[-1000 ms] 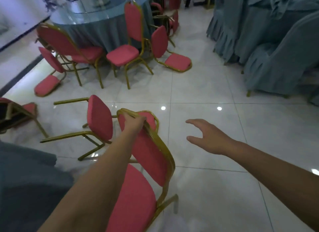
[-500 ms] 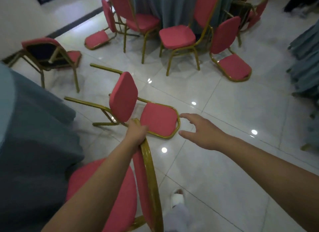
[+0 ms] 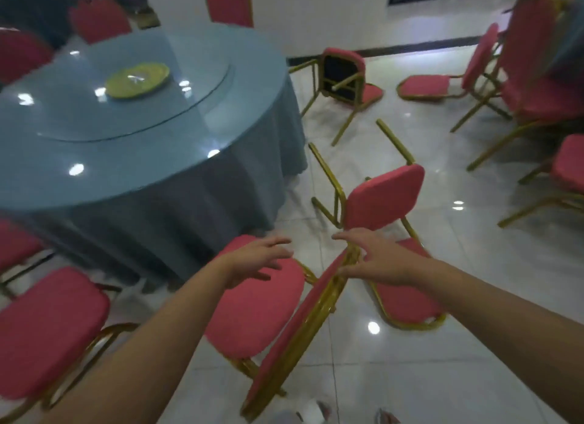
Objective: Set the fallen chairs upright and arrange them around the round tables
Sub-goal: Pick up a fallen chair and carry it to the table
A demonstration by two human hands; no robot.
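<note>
Chairs (image 3: pixel 47 329) ring the round table (image 3: pixel 94 158) filling the upper left, seats facing its skirt. The upright chair (image 3: pixel 252 306), lower centre, stands just beside that skirt, probably being nudged into place. Right of centre a fallen chair (image 3: pixel 384 196) lies on its back, likely next. The right hand (image 3: pixel 376 261), fingers spread, touches the backrest top, seemingly steadying it; the left hand (image 3: pixel 257 261) hovers spread above the seat.

Dim, cool indoor light, bluish cast. Ceiling lamps mirrored as small white spots on glossy floor tiles (image 3: pixel 474 297) and on glass top of round bench (image 3: pixel 158 145). Soft shadow under bench cloth. Motion blur throughout, heaviest at left and top edges; far chairs (image 3: pixel 98 19) smeared. Wide-angle bending at frame borders; dark baseboard (image 3: pixel 410 48) curves. Near forearms soft.
</note>
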